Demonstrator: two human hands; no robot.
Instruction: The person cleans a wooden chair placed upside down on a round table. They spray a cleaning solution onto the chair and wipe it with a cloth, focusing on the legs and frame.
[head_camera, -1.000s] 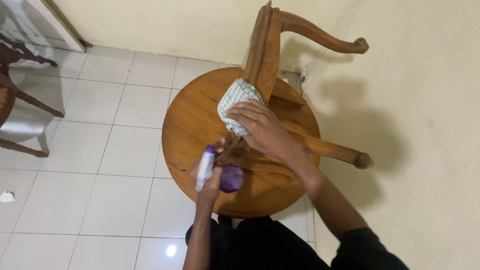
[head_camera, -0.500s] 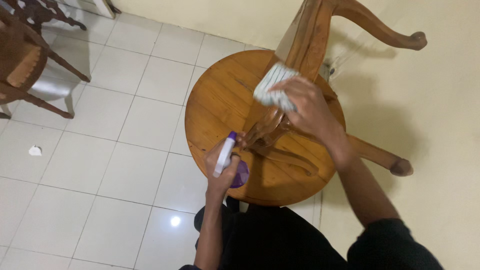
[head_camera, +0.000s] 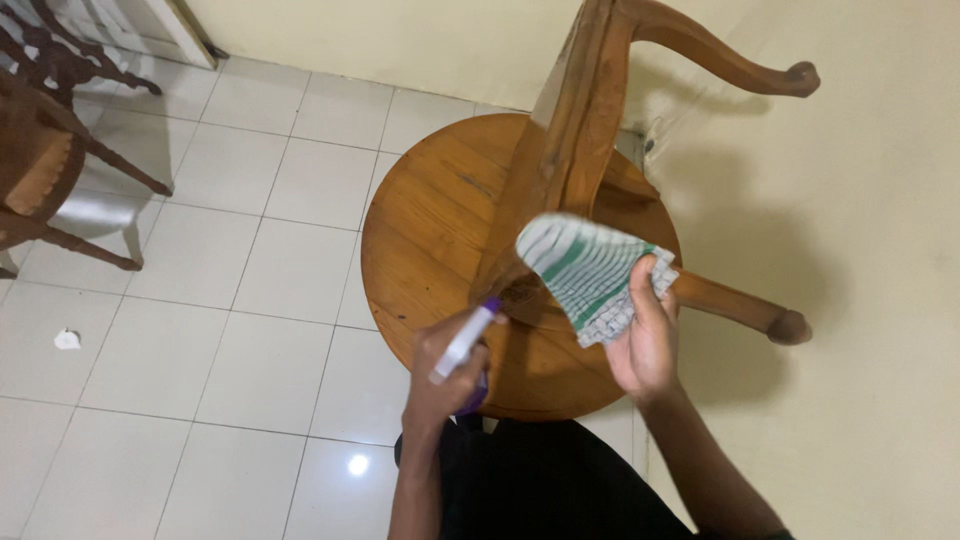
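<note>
A: What are the fingers doing?
B: Left hand (head_camera: 440, 375) is wrapped tight round a purple spray bottle (head_camera: 462, 345); its white nozzle slants up-right toward the leg hub. Right hand (head_camera: 645, 340) pinches a soft green-striped white cloth (head_camera: 585, 272), bunched and fanning up-left

A: And around them?
B: Both sit over the upturned round bench (head_camera: 430, 230), glossy planked wood, curved carved legs rising. Pale floor tiles (head_camera: 200, 330) lie left of it
</note>
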